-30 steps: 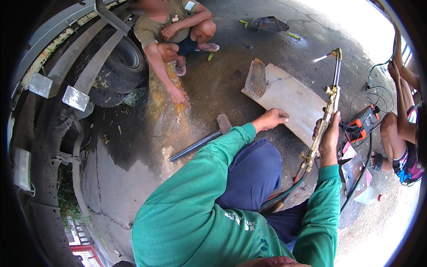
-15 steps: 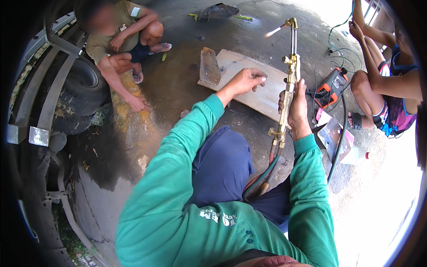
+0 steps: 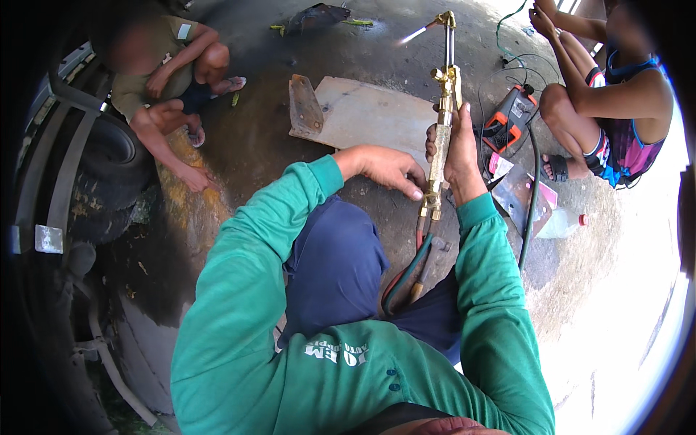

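My right hand point(image 3: 458, 148) is wrapped round the handle of a brass cutting torch point(image 3: 440, 145), held upright in front of my right knee. A short bright flame point(image 3: 413, 35) points left from its tip. My left hand point(image 3: 391, 170) is bent over at the torch's lower end, thumb and fingertips pinched where the valve knob sits; the fingers hide the knob. Red and green hoses point(image 3: 409, 272) run down from the torch between my legs. Beyond my hands, a flat metal plate point(image 3: 362, 109) lies on the ground, with a rusty bracket point(image 3: 304, 104) at its left end.
A person point(image 3: 163, 80) squats at the left beside a vehicle tyre point(image 3: 109, 148). Another person point(image 3: 609, 101) crouches at the right, near an orange and black machine point(image 3: 510, 119) with cables. A clear plastic bottle point(image 3: 562, 223) and a metal sheet point(image 3: 518, 192) lie at the right.
My left hand has come down and right, from open air above the plate to the torch's lower valve. The flame looks whiter. The whole view has shifted slightly.
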Tool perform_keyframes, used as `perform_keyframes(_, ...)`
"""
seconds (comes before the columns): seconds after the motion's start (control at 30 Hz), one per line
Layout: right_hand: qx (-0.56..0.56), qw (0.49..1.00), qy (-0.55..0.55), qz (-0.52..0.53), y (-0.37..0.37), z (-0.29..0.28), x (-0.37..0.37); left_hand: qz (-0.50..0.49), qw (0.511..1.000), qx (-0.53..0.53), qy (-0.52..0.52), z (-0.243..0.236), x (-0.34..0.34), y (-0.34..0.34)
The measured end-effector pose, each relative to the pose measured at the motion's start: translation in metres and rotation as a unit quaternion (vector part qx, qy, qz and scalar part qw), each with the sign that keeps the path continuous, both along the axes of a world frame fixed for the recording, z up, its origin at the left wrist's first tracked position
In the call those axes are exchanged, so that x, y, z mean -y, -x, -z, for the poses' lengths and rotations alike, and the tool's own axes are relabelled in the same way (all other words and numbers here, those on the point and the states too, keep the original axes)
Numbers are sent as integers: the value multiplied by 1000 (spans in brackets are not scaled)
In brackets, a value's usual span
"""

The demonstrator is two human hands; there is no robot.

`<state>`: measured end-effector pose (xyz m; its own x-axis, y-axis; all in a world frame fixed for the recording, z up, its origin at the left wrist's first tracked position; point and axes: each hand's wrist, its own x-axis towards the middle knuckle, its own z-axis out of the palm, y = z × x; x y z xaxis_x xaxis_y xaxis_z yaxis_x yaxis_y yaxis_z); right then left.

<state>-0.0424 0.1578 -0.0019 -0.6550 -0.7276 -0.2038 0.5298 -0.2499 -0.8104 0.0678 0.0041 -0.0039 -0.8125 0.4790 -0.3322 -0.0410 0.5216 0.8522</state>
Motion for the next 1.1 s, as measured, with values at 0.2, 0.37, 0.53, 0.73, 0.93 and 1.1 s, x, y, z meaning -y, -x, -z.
perform_keyframes(0.2, 10, 1000, 14, 8, 4, 4, -2, -8, 1000, 12, -14, 4, -6, -3)
perform_keyframes(0.37, 5, 1000, 18, 19, 6, 4, -3, -39, 998, -19, -47, 5, -9, -9)
perform_keyframes(0.53, 4, 1000, 14, 22, 8, 5, -3, -38, 998, -37, -35, 2, -10, -8)
perform_keyframes(0.73, 7, 1000, 19, 20, 8, 6, -1, -47, 997, -50, -34, 3, -9, -9)
perform_keyframes(0.93, 6, 1000, 25, 14, 10, 9, -2, -51, 997, -42, -31, 7, -8, -7)
perform_keyframes(1.1, 9, 1000, 26, 11, 8, 7, -2, -52, 997, -14, -52, 14, -8, -7)
